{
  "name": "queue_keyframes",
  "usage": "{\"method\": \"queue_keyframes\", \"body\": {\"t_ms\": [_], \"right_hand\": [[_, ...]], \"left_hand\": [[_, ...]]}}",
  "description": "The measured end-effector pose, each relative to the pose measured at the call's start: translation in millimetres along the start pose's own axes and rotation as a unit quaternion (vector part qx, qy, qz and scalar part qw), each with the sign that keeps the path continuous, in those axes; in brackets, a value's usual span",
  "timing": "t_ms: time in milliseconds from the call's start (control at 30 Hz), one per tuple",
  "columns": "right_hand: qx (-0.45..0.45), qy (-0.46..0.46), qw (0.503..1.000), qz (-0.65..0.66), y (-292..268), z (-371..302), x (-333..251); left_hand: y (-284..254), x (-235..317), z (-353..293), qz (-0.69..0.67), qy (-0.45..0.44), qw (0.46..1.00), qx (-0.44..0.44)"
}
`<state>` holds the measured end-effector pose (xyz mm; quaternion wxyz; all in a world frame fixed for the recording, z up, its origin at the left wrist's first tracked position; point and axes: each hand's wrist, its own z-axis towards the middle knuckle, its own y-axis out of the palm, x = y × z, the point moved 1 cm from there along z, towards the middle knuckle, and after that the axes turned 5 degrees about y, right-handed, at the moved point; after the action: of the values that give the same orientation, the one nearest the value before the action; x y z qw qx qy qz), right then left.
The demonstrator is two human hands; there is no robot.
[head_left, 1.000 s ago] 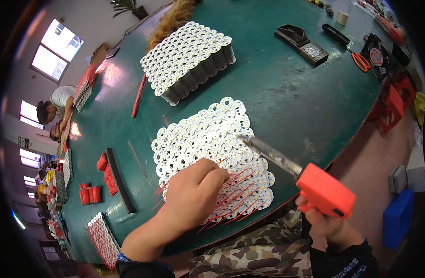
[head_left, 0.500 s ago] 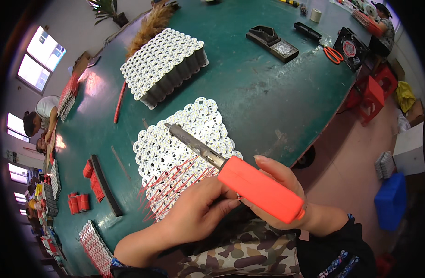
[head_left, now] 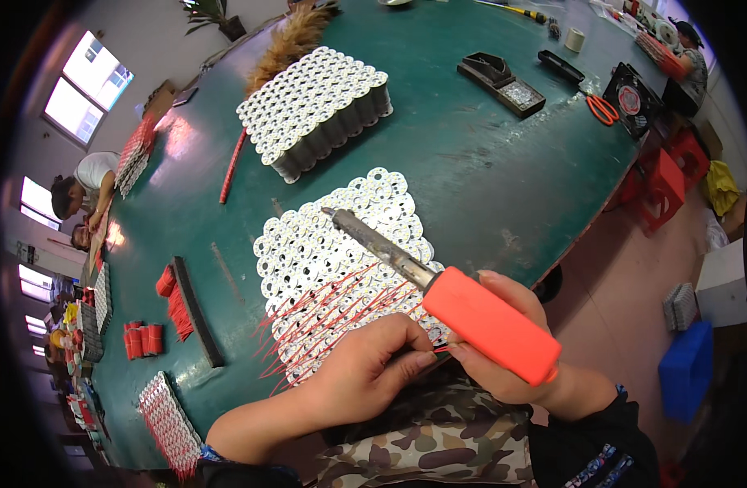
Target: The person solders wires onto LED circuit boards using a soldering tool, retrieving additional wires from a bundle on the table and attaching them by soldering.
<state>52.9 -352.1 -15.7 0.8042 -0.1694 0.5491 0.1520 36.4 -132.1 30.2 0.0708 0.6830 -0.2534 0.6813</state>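
My right hand [head_left: 512, 370] is wrapped round the thick red-orange handle of a soldering iron [head_left: 382, 249], whose metal shaft slants up and left above a panel of round white discs [head_left: 341, 244]. Thin red wires [head_left: 341, 305] lie across the panel's near part. At its near edge my left hand [head_left: 369, 366] is closed, thumb against forefinger. A short red stretch of wire [head_left: 443, 349] shows between its fingertips and the right hand's fingers. The iron's tip hangs over the panel's far part; whether it touches cannot be told.
A tall stack of similar panels [head_left: 316, 110] stands farther back. Bundled red wires [head_left: 142, 339] and a dark bar [head_left: 196, 313] lie left. At the far right are a black tray box [head_left: 504, 84], orange-handled scissors [head_left: 601, 110] and a fan [head_left: 634, 99]. Two people work at the table's far sides.
The whole view has shifted, moving the table's things rightward. My two hands' fingertips are slightly farther apart, with red wire now showing between them. The soldering iron stays in my right hand.
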Motion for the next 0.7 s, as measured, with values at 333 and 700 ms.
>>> {"method": "queue_keyframes", "body": {"t_ms": [333,700], "right_hand": [[0.034,-0.010,0.999,-0.020,4,6,3],[0.099,0.188,0.962,0.174,-31,-10,-12]], "left_hand": [[-10,-5,1,0.201,0.159,0.965,0.065],[-39,-27,20,0.495,0.182,0.833,0.167]]}}
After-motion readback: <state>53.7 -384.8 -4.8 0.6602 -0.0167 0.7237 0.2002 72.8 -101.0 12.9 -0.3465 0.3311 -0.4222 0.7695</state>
